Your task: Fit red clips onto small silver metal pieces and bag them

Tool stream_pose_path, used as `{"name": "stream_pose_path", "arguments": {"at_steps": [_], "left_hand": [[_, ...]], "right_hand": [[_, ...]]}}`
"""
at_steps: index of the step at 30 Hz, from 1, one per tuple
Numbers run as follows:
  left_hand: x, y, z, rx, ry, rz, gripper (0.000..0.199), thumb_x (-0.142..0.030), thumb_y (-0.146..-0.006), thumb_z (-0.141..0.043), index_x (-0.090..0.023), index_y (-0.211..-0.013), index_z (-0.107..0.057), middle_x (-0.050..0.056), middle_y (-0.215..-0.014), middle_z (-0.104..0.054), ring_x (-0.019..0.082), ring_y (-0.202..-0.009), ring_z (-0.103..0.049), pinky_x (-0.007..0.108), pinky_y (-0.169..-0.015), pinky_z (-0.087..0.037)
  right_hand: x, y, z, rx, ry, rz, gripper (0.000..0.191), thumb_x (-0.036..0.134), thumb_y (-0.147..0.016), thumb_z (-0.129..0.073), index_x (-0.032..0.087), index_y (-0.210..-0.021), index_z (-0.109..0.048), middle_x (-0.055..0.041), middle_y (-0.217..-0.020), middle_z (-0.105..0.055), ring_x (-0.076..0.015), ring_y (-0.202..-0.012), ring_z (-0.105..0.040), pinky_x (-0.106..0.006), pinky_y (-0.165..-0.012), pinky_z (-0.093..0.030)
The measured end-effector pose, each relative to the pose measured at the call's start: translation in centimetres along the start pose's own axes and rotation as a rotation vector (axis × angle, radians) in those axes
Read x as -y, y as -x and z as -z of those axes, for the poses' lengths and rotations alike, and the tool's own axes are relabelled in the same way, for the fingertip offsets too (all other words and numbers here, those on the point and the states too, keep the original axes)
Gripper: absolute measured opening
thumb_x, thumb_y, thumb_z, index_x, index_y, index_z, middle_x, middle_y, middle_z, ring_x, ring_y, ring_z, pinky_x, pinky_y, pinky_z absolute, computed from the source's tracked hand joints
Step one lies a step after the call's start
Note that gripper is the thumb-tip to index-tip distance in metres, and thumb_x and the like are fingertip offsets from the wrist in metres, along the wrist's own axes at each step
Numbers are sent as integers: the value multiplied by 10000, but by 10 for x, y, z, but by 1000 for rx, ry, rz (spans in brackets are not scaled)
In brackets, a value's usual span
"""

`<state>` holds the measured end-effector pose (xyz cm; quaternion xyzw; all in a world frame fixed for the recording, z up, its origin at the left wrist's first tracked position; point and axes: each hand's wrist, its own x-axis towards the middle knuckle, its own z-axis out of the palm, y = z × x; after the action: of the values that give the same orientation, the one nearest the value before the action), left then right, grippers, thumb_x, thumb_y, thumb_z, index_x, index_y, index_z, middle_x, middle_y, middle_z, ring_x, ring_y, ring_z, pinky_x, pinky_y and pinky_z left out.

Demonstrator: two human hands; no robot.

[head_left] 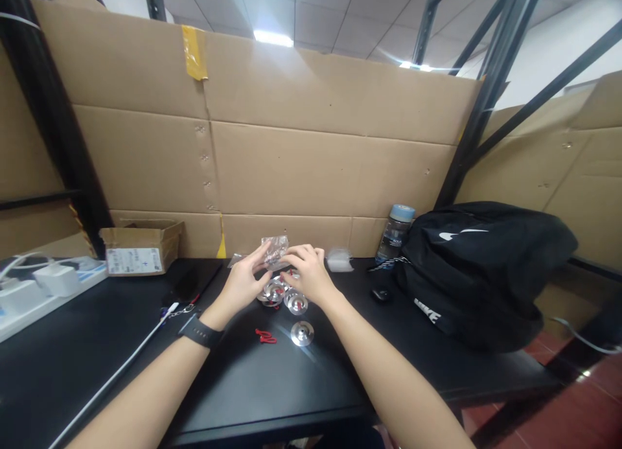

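Between my two hands is a crinkled clear plastic bag (pixel 275 249) near the back of the black table. My left hand (pixel 246 277), with a dark watch on its wrist, has its fingers on the bag's left side. Fingers of my right hand (pixel 310 271) are bent at the bag's right side. Below the hands lie several shiny metal discs (pixel 273 292) with bits of red among them, partly hidden by the fingers. One separate disc (pixel 302 333) lies nearer to me, with a red looped cord (pixel 265 336) to its left.
An open cardboard box (pixel 168 245) and a white power strip (pixel 53 293) stand at left, with a white cable (pixel 114 376) running forward. Rightward are a plastic pouch (pixel 339 260), a bottle (pixel 394 232), a small black object (pixel 380 295) and a black backpack (pixel 481 280).
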<state>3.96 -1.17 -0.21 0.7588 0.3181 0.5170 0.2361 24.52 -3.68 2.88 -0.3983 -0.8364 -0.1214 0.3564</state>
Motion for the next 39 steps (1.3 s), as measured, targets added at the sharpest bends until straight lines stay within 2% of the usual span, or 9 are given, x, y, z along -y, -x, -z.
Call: {"name": "stream_pose_path", "arguments": {"at_steps": [6, 12, 17, 20, 22, 25, 28, 31, 39], "left_hand": [[3, 2, -5, 48, 6, -17, 786, -240, -829, -657, -213, -1550, -344, 120, -1601, -336, 283, -1277, -586, 443, -1074, -513], [4, 3, -5, 68, -35, -8, 749, -254, -855, -620, -214, -1550, -343, 116, -1601, -336, 275, -1258, -601, 453, -1098, -485], [0, 1, -3, 80, -101, -17, 582, -292, -879, -589, -195, -1447, -511, 115, -1514, -482, 272, -1211, -637, 459, -1048, -530], [-2, 1, -2, 121, -138, -17, 533, -296, -885, -574, -207, -1411, -555, 107, -1502, -500, 273, -1217, -632, 450, -1020, -549], [-4, 1, -1, 139, -191, -34, 532, -284, -888, -563, -227, -1417, -549, 93, -1529, -468, 283, -1298, -567, 448, -1009, -552], [-7, 2, 1, 145, -282, -75, 531, -262, -882, -558, -260, -1412, -550, 81, -1532, -465, 303, -1373, -479, 455, -976, -562], [-8, 1, 3, 136, -323, -99, 504, -256, -875, -557, -271, -1378, -580, 89, -1484, -508, 300, -1307, -536, 451, -955, -567], [-6, 1, 3, 132, -343, -121, 484, -255, -873, -558, -275, -1355, -598, 86, -1451, -531, 286, -1281, -556, 463, -1024, -526], [-6, 1, 3, 174, -370, -121, 454, -264, -882, -553, -273, -1332, -615, 79, -1455, -525, 296, -1314, -524, 493, -1088, -467]], "right_hand": [[-6, 2, -11, -1, 73, 70, 270, 253, -989, -549, 277, -1240, -646, -65, -1259, -670, -198, -1047, -569, -375, -903, -278], [-17, 1, -7, 19, 50, 73, 172, 246, -991, -548, 247, -1047, -710, -34, -1070, -741, -176, -915, -601, -341, -837, -318], [-26, 1, -2, -11, 1, -16, 154, 214, -956, -576, 228, -1026, -713, -47, -1056, -742, -188, -953, -624, -321, -851, -375], [-31, 1, -2, 70, -80, 9, 173, 173, -926, -591, 239, -1011, -727, -33, -1085, -737, -183, -999, -642, -293, -886, -424], [-34, 1, -3, 139, -99, 11, 234, 114, -903, -575, 246, -1014, -733, -21, -1092, -732, -173, -1017, -651, -266, -893, -447], [-40, 4, -3, 182, 18, -117, 331, 46, -852, -553, 243, -1050, -730, -40, -1100, -712, -183, -1015, -657, -263, -862, -467], [-51, 8, -2, 241, 156, -290, 352, 21, -817, -547, 231, -1025, -736, -75, -1081, -698, -206, -990, -661, -281, -821, -470], [-69, 14, 0, 309, 196, -429, 358, -5, -799, -536, 219, -982, -748, -86, -1062, -702, -213, -986, -664, -285, -819, -462], [-123, 38, 15, 298, 253, -606, 310, 63, -854, -556, 224, -1005, -774, -97, -1097, -720, -237, -1058, -647, -295, -866, -460]]}}
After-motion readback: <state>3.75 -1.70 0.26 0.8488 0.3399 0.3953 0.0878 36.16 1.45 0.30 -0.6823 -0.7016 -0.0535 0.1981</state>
